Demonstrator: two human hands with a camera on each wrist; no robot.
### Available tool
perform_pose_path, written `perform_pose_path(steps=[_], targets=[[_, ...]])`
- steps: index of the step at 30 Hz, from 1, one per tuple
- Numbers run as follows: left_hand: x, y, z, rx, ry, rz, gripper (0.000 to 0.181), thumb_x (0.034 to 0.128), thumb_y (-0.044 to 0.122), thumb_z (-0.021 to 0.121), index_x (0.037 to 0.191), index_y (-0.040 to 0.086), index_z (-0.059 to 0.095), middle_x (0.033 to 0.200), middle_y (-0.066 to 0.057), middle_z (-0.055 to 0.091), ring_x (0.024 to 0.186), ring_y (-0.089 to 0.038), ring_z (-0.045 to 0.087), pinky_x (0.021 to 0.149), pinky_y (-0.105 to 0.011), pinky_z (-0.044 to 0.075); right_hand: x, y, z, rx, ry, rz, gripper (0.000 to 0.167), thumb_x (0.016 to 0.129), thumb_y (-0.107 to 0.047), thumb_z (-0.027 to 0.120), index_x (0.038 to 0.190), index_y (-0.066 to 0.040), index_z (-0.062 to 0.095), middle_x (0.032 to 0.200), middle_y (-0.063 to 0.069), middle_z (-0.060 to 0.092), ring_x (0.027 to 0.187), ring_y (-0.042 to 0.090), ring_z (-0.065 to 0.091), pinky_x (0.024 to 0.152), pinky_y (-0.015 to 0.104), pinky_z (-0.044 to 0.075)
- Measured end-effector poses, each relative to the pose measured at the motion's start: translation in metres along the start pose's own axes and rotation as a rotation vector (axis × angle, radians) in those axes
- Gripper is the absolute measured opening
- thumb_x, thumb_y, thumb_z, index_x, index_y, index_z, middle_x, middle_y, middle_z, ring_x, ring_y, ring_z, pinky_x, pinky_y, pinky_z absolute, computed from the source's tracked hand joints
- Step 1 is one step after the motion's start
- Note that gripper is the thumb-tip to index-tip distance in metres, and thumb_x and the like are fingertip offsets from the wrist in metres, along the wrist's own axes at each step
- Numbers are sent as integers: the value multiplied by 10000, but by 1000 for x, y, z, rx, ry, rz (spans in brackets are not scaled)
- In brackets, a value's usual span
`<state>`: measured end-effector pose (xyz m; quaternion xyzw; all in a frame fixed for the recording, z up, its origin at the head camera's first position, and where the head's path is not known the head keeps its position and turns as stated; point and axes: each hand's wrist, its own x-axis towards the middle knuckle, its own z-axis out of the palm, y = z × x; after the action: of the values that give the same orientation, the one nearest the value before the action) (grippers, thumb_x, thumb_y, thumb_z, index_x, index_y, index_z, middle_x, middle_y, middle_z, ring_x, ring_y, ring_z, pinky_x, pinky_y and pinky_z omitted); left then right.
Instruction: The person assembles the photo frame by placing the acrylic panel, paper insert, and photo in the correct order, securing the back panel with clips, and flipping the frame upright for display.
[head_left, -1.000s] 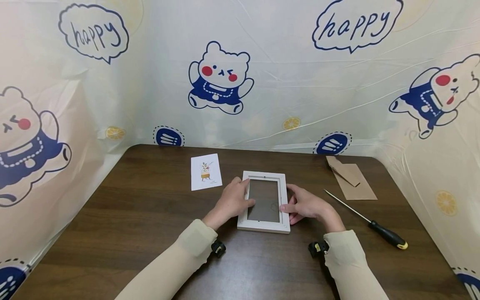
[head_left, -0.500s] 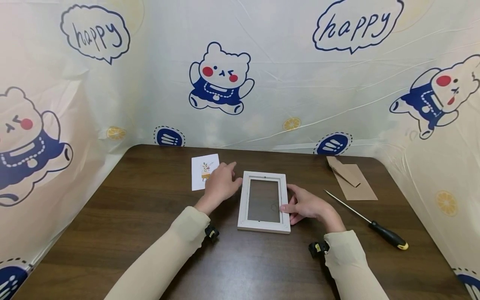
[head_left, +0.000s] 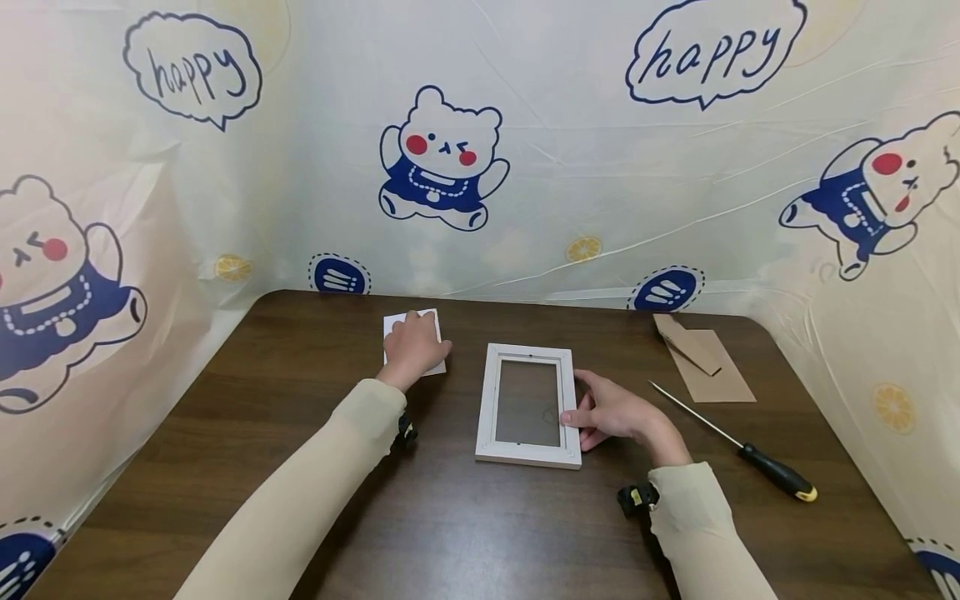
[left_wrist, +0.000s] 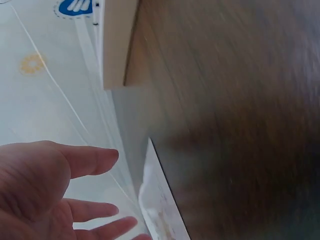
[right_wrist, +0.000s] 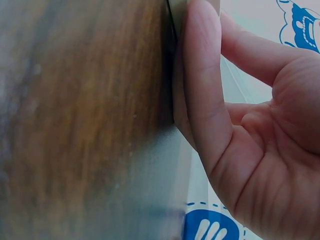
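Observation:
A white picture frame (head_left: 489, 400) lies on the table with a grey pane inside its border. My right hand (head_left: 618, 408) grips its right side, thumb on top and fingers beneath or along the edge. Over the white card (head_left: 435, 367) at the back left is my left hand (head_left: 412, 343), covering most of the print. The left wrist view shows this hand (left_wrist: 55, 190) with fingers spread and extended near the card (left_wrist: 160, 200); contact with it cannot be told. In the right wrist view the fingers of my right hand (right_wrist: 250, 115) lie against the frame's edge.
A screwdriver (head_left: 776, 471) with a black and yellow handle lies right of my right hand. Behind it are a brown board (head_left: 716, 379) and a folded brown piece (head_left: 686, 343). A printed curtain (head_left: 555, 167) hangs around the table (head_left: 285, 417).
My left hand has let go of the frame's left side and moved left and back over the card. My right hand keeps its grip, and the frame has stayed in place.

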<state>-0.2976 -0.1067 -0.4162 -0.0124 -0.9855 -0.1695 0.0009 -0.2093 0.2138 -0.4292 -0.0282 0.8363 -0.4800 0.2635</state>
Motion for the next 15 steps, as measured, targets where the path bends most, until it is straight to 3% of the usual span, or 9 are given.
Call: perform_pose_path(steps=[3, 15], targets=[[4, -2, 2, 38, 4, -17, 562, 984, 316, 711, 1381, -70, 621, 1292, -303, 593, 1131, -476, 577, 900, -606, 537, 0, 0, 0, -1, 1, 3, 935, 982, -147, 780, 1674, -19, 164, 1001, 182, 610, 711, 226, 694, 642, 373, 635], [15, -5, 13, 127, -7, -103, 587, 974, 345, 704, 1292, -137, 597, 1284, -325, 558, 1249, -491, 480, 1031, -600, 432, 3, 3, 0, 21, -9, -15, 920, 1001, -98, 749, 1676, 5, 132, 963, 183, 611, 699, 214, 679, 643, 370, 638]])
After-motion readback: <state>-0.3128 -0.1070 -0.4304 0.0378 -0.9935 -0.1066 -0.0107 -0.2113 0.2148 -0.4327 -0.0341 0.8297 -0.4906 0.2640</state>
